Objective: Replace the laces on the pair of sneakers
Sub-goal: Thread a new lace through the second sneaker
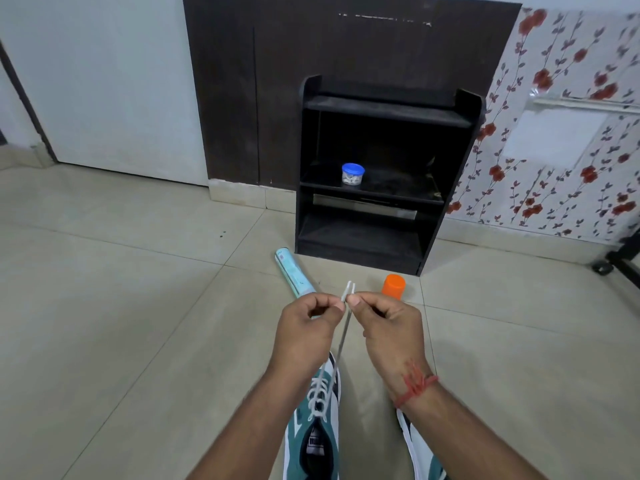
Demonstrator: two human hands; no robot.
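The floor [121,306] was covered with large beige tiles, and thin grey joints were seen between them. A pale wall [104,81] stood at the left, a dark wooden panel [242,98] was set in the middle, and a wallpaper [554,64] with red flowers was seen at the right. A black shelf unit [384,174] was placed on the floor against the panel. On its middle shelf a small jar [352,173] with a blue lid was kept.

Near the bottom edge a green and white sneaker [313,441] was laid on the tiles between the forearms, and a second sneaker [420,448] was partly hidden under the right forearm. A pale green tube [294,275] was laid on the floor in front of the shelf unit, and an orange cap [394,286] was stood near it.

The white lace [341,344] was already threaded through the first sneaker and was pulled up tight. Its two ends were held side by side: one was pinched by the left hand [308,327], the other by the right hand [389,327], with the remaining fingers curled. A red thread [417,388] was tied around the right wrist.
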